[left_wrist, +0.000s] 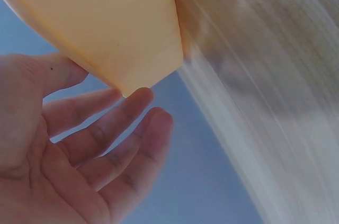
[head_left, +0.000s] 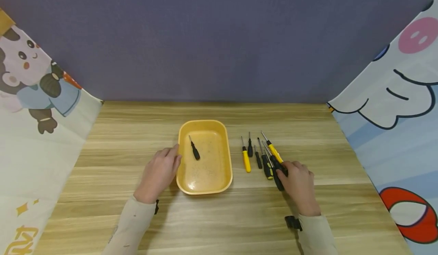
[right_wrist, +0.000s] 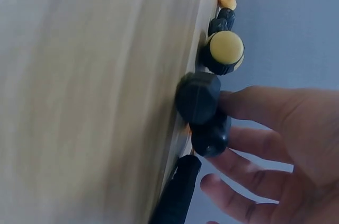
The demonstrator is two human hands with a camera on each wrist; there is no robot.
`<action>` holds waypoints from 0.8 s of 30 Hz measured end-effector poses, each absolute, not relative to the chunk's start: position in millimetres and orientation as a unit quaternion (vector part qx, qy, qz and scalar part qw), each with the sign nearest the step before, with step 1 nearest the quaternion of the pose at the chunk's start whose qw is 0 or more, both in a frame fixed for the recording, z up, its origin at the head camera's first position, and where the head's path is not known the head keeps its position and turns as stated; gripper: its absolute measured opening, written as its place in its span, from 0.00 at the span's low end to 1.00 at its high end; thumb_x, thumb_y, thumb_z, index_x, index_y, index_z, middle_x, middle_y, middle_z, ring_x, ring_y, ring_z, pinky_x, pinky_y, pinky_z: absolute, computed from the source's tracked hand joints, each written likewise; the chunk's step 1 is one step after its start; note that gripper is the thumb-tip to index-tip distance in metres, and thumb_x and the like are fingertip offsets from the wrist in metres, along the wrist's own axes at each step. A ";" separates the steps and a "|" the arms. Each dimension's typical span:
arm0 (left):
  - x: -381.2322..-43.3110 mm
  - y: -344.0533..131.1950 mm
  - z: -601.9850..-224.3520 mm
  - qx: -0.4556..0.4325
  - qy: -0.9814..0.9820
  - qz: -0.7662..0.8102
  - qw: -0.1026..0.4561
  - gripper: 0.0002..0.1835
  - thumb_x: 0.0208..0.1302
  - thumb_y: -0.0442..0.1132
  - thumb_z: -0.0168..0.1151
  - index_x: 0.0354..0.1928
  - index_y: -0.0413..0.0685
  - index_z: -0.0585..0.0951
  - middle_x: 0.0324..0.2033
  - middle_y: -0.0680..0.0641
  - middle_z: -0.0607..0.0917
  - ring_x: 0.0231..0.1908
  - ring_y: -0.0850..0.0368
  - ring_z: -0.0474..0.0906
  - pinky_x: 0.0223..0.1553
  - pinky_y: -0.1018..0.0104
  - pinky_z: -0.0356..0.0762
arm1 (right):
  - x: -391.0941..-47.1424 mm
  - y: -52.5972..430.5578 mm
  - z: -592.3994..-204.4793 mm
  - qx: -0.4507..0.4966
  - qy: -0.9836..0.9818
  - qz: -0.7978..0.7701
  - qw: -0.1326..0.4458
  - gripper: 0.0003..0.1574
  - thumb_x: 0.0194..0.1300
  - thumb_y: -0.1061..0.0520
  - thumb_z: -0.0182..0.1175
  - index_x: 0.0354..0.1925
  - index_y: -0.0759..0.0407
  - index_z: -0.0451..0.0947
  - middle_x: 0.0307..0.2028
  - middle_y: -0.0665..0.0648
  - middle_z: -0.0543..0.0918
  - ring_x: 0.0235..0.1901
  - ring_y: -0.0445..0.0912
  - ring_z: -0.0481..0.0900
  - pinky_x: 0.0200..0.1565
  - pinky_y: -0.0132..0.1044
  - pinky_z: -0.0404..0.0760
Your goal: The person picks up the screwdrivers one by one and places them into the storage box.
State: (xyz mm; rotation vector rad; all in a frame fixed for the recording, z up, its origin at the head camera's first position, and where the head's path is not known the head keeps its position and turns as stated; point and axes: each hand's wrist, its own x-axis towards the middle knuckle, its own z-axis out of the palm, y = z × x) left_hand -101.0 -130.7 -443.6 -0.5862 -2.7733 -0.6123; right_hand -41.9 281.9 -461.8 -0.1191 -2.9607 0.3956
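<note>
At your far left, a cartoon-printed panel borders the wood-grain table. Next comes your left hand, released, its fingers gently bent and spread, with the fingertips touching the left rim of the yellow plastic tray. The tray stands flat on the table, and in its upper left part lies a small black-handled screwdriver, its shaft pointing away from you.

Just right of the tray you have a row of screwdrivers lying on the table, shafts mostly away from you. First is a yellow-handled screwdriver, then a short black screwdriver and, slightly nearer you, a slim black screwdriver. Beside them is a thick black-and-yellow screwdriver, followed by a large black screwdriver reaching nearest to you.

Your right hand is grasping the dark screwdriver next to it, thumb and fingers pinching its black handle, low over the table. A yellow-and-black screwdriver lies along its right side, its handle end at your fingers. At your far right stands another printed panel.
</note>
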 end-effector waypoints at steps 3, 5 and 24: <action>-101.0 -130.9 -443.4 -0.199 -0.950 -0.210 0.120 0.21 0.72 0.38 0.62 0.61 0.32 0.77 0.46 0.33 0.84 0.44 0.37 0.82 0.37 0.46 0.86 | -44.1 280.4 -460.4 -0.046 -0.989 0.127 0.055 0.21 0.65 0.52 0.67 0.49 0.67 0.82 0.43 0.69 0.82 0.41 0.67 0.79 0.42 0.71 0.74; -101.0 -131.0 -443.2 -0.198 -0.950 -0.211 0.119 0.21 0.72 0.38 0.62 0.61 0.33 0.77 0.46 0.33 0.84 0.45 0.37 0.82 0.38 0.46 0.86 | -45.2 279.7 -459.5 -0.049 -0.990 0.124 0.046 0.21 0.66 0.52 0.67 0.49 0.67 0.82 0.44 0.70 0.82 0.42 0.68 0.78 0.42 0.72 0.73; -101.2 -130.3 -441.9 -0.192 -0.951 -0.213 0.111 0.21 0.72 0.39 0.62 0.61 0.33 0.78 0.47 0.33 0.84 0.47 0.37 0.81 0.41 0.45 0.85 | -46.6 273.8 -458.9 -0.063 -0.987 0.127 0.072 0.20 0.70 0.52 0.62 0.48 0.69 0.81 0.43 0.72 0.83 0.47 0.73 0.74 0.52 0.79 0.60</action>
